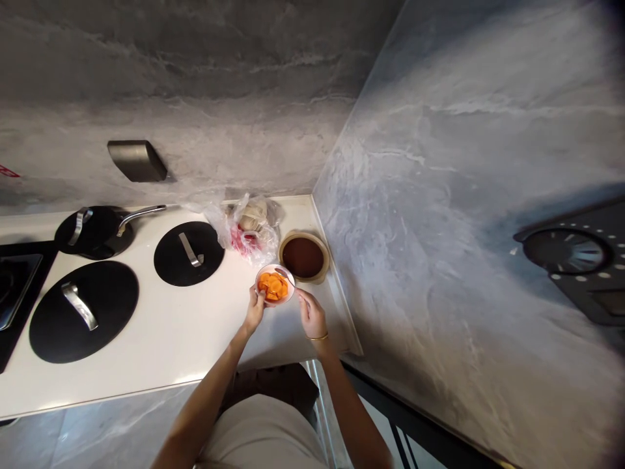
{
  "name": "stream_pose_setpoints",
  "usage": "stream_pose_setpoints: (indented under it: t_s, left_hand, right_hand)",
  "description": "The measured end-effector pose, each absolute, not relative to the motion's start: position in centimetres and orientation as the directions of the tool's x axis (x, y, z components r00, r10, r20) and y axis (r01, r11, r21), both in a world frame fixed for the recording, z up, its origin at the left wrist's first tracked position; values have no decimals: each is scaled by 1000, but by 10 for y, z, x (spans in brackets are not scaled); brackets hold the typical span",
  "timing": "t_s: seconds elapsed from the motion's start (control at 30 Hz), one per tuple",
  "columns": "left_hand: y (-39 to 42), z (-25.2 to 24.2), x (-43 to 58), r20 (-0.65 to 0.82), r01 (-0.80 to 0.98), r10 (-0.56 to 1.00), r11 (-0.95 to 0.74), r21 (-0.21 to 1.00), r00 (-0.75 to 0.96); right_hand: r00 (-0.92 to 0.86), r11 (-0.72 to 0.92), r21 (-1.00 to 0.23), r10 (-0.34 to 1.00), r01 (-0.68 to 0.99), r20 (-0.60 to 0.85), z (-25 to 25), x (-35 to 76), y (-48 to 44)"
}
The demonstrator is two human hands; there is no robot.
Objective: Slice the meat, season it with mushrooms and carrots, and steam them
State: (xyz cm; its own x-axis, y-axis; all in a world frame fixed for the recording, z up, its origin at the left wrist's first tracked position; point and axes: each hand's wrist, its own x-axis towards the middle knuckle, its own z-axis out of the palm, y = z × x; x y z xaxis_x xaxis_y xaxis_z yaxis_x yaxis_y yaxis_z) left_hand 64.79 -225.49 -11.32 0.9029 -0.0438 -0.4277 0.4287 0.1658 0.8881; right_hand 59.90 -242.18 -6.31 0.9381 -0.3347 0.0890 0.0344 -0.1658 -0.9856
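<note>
A small white bowl (pixel 268 269) of orange slices (pixel 274 286), possibly carrot, is held above the counter. My left hand (pixel 254 310) is closed on its left side, thumb over the rim. At the bowl's right, the fingers of my right hand (pixel 311 314) pinch the handle of a spoon (pixel 283 272), whose head lies over the slices. Just beyond the bowl is a round tan pot (pixel 322 268) with a dark brown inside; whether that is liquid or a bare bottom I cannot tell. A gold bracelet circles my right wrist.
Clear plastic bags (pixel 256 228) with pale and red contents lie against the back wall. Left of them are two black lids (pixel 189 254) with metal handles and a black lidded pan (pixel 95 232). A cooktop (pixel 19 286) is at far left; a marbled wall (pixel 415 228) bounds the right.
</note>
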Motion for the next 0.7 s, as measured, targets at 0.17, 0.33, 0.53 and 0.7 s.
stream_pose_setpoints:
  t_s: [0.17, 0.33, 0.53, 0.7]
  left_hand:
    - [-2255, -113, 649, -421, 423, -51, 169, 890, 906]
    - [-2254, -116, 650, -414, 416, -46, 176, 892, 909]
    - [-2252, -116, 647, -406, 408, -47, 164, 898, 913]
    - [-2252, -115, 647, -417, 418, -44, 189, 889, 908]
  right_hand:
    - [944, -184, -982, -315, 39, 97, -65, 592, -2433]
    - [776, 93, -996, -628, 9, -52, -78, 608, -2441]
    - [726, -69, -998, -686, -2, 46, -98, 641, -2465]
    - [735, 14, -998, -676, -58, -52, -108, 651, -2465]
